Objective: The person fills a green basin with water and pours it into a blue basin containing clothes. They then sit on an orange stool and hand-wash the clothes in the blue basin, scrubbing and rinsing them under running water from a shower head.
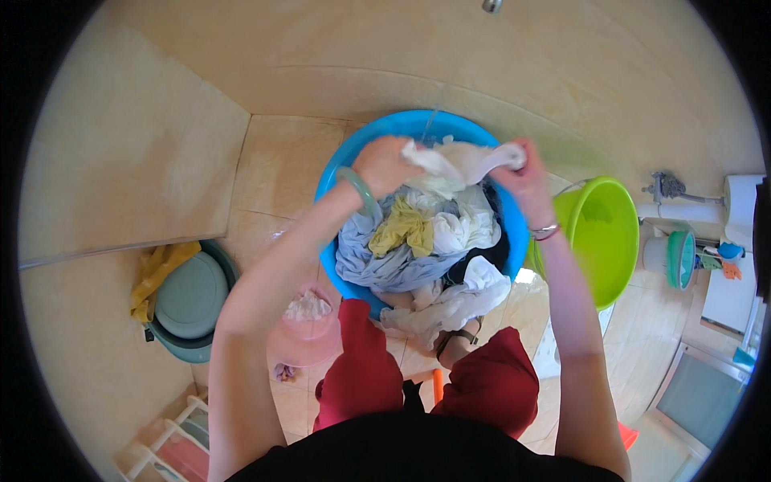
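Observation:
A piece of white cloth (458, 163) is stretched between my two hands over a large blue basin (329, 181). My left hand (387, 164), with a pale green bangle at its wrist, is closed on one end. The other end is bunched in the fingers of my right hand (526, 181), slightly blurred. Wet laundry heaps the basin below: a grey-blue cloth (389, 269), a yellow-green cloth (403, 227), white cloths (462, 227) and some black fabric (491, 255). One whitish cloth (450, 313) hangs over the near rim.
A lime-green bucket (612, 241) stands right of the basin. On the left are a pink tub (301, 339) and a grey-green lidded basin (193, 297) with a yellow cloth (157, 273) on it. A metal spout (491, 6) juts from the far wall. A white rack (165, 446) stands near left.

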Available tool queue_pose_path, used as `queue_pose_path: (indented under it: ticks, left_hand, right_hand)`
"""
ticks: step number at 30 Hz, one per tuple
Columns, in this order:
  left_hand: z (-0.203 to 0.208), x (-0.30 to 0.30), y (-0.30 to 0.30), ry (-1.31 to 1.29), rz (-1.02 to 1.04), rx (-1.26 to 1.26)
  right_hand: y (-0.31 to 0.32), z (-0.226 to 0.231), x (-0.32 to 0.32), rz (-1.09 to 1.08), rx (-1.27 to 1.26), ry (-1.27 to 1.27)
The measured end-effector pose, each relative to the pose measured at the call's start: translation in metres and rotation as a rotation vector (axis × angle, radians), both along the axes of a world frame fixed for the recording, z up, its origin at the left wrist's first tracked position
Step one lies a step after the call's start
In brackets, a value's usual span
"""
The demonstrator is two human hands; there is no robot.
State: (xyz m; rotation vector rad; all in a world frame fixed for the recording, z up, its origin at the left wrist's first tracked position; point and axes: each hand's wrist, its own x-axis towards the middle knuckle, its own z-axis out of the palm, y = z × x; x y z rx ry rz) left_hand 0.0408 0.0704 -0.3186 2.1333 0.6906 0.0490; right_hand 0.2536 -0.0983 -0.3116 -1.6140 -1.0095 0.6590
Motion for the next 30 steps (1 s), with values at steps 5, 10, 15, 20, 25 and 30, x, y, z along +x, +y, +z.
queue_pose_path:
  ticks: [5,10,15,20,25,30]
  left_hand:
    - [-0.078,-0.006,-0.024,0.262,-0.035,0.334]
    - [-0.133,0.008,-0.019,0.383,-0.148,0.364]
    - [-0.184,0.006,-0.019,0.413,-0.118,0.343]
    - [-0.216,0.011,-0.013,0.451,-0.118,0.255]
    - [-0.204,0.027,-0.001,0.625,-0.216,0.370]
    - [-0.229,0.029,0.004,0.383,0.116,0.154]
  right_hand:
    - [0.017,-0.097,-0.015,0.217,-0.421,-0.865]
    - [0.044,-0.161,-0.031,0.280,-0.505,-0.876]
    - [0.053,-0.203,-0.046,0.360,-0.553,-0.932]
    - [0.065,-0.230,-0.043,0.502,-0.804,-0.886]
    - [0.077,-0.255,-0.038,0.568,-1.027,-0.992]
    - [0.086,-0.254,-0.033,0.499,-0.939,-0.816]
